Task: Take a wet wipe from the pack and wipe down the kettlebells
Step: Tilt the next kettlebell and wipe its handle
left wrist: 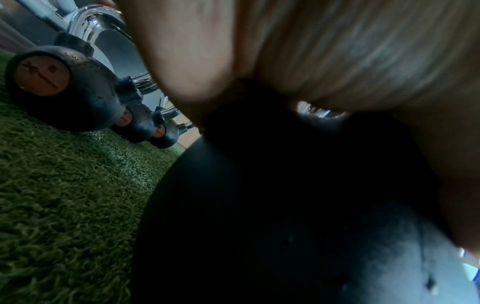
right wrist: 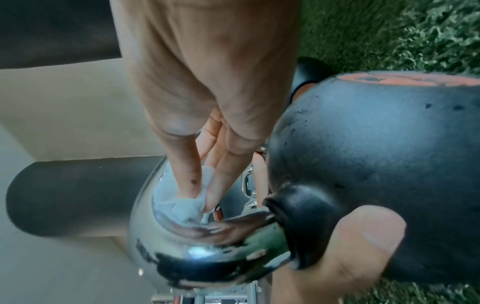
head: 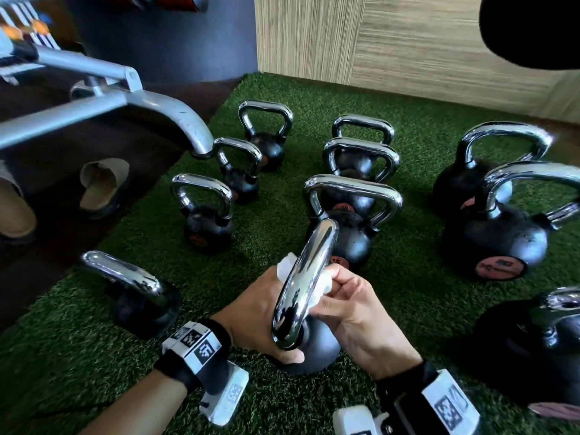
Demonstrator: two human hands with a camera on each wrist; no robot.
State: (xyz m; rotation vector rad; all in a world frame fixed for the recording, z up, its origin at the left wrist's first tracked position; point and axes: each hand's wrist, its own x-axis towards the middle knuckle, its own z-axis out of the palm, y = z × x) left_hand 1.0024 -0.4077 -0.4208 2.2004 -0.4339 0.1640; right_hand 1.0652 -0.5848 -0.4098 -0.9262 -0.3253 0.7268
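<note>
Right now my right hand pinches the wet wipe against the chrome handle of the kettlebell nearest me, thumb on one side and fingers on the other, with the white cloth wrapped round the bar. In the right wrist view the wipe is bunched under my fingertips and pressed onto the shiny metal. My left hand is curled round the lower part of the handle where it meets the black ball, thumb against the bell's shoulder, steadying it.

That kettlebell sits on the green turf near its front edge, tipped toward me, I think, since its handle leans rather than standing upright like the others. The remaining kettlebells stand in rows farther back on the turf, toward the wooden wall.

I judge the bell heavy and rigid, so it won't shift much under rubbing, but tilted it could roll or drop back, so my left hand should stay low at the handle's root. The chrome looks slick, and wet it will be slicker; a grip there could slide. The wipe is soft, thin and limp, likely to bunch or tear if dragged hard, so I would keep it folded under flat fingers. The black body looks matte and slightly pitted, giving better purchase for holding.
</note>
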